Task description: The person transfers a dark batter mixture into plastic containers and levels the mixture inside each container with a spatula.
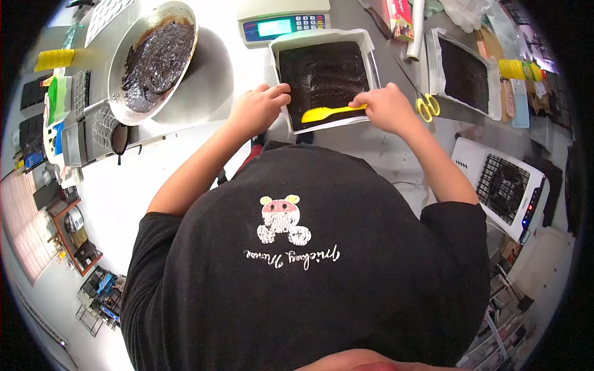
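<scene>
Right in front of me is a paper-lined square baking pan [373,68] holding a layer of dark brown batter [322,65]. My right hand [388,108] grips the handle of a yellow spatula [328,113], whose blade lies flat across the batter near the pan's front edge. At the pan's left side, my left hand [258,110] has its fingers closed on the paper-lined rim. To the left, a large metal bowl [114,74] is tilted in view, with more thick dark batter inside and smeared up its wall.
Behind the pan stands a digital scale [284,21] with a lit green display. Yellow-handled scissors [427,106] lie to the right, beside a second lined pan [461,68] of dark batter. A boxed paper roll [399,18] and a yellow bottle [520,70] are farther right.
</scene>
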Tool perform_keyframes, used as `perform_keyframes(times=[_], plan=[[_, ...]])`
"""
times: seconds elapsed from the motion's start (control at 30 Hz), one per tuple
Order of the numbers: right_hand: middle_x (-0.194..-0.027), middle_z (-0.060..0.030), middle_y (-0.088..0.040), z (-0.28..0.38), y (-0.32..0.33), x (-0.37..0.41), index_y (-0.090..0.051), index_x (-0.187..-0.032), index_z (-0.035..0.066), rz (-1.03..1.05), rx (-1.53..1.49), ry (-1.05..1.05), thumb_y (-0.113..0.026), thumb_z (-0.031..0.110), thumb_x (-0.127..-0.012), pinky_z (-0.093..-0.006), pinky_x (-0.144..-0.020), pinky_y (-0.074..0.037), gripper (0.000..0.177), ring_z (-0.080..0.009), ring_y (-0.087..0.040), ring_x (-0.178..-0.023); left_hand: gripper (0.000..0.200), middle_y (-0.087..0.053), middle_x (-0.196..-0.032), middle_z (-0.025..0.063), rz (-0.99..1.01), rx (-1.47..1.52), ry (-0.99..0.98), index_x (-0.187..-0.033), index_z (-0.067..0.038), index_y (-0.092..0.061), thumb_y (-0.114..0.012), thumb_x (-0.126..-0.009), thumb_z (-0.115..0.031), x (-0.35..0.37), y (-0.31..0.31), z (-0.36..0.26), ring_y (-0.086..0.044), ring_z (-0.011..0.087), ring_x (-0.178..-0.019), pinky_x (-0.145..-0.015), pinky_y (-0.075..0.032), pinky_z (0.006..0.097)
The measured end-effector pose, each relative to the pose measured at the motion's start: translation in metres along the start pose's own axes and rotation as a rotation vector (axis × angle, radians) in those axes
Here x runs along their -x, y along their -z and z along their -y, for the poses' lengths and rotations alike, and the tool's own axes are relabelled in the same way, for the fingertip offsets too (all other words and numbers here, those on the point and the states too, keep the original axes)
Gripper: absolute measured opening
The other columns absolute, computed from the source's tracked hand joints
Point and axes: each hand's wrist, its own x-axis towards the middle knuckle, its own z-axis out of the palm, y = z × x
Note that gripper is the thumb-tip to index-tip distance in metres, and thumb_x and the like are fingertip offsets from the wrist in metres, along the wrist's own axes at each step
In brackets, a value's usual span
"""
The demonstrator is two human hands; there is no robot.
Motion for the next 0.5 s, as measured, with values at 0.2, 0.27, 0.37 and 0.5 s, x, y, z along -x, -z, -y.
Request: perform_keyframes(times=[0.2,0.27,0.37,0.5], plan=[[-0.09,-0.0046,-0.068,-0.004,0.009,-0.052,-0.067,-0.101,0.018,-0.297,0.016,-0.097,-0.045,0.008,-0.078,-0.0383,-0.076,-0.039,0.033,-0.0222,-0.062,-0.084,0.025,-0.053,-0.118,0.0003,0.009,0.018,-0.026,-0.098,-0.016,-0.06,-0.059,-0.074,-0.011,0.002,-0.007,0.004,-0.056,0.0232,-0.097,-0.077,-0.05,0.0366],[-0.092,-0.0053,-0.068,-0.002,-0.003,-0.071,-0.066,-0.102,0.018,-0.327,0.016,-0.081,-0.045,0.008,-0.079,-0.0398,-0.077,-0.04,0.033,-0.0231,-0.062,-0.086,0.03,-0.051,-0.118,0.0049,-0.133,-0.04,-0.066,-0.099,-0.018,-0.061,-0.063,-0.07,-0.012,0.002,-0.005,0.004,-0.053,0.0245,-0.099,-0.077,-0.05,0.037],[-0.092,-0.0058,-0.068,0.001,-0.021,-0.072,-0.066,-0.103,0.02,-0.32,0.005,-0.046,-0.046,0.01,-0.081,-0.041,-0.077,-0.041,0.032,-0.0241,-0.063,-0.085,0.033,-0.048,-0.118,0.0067,-0.181,-0.051,-0.091,-0.098,-0.021,-0.062,-0.065,-0.066,-0.013,0.004,-0.004,0.006,-0.05,0.0251,-0.102,-0.078,-0.047,0.0387],[-0.086,-0.0058,-0.067,0.002,-0.035,-0.041,-0.067,-0.101,0.022,-0.236,-0.036,-0.023,-0.046,0.013,-0.083,-0.0398,-0.077,-0.04,0.03,-0.024,-0.063,-0.083,0.031,-0.047,-0.119,0.0045,-0.181,-0.091,-0.073,-0.096,-0.021,-0.062,-0.066,-0.066,-0.014,0.006,-0.005,0.005,-0.047,0.0242,-0.104,-0.081,-0.044,0.04]])
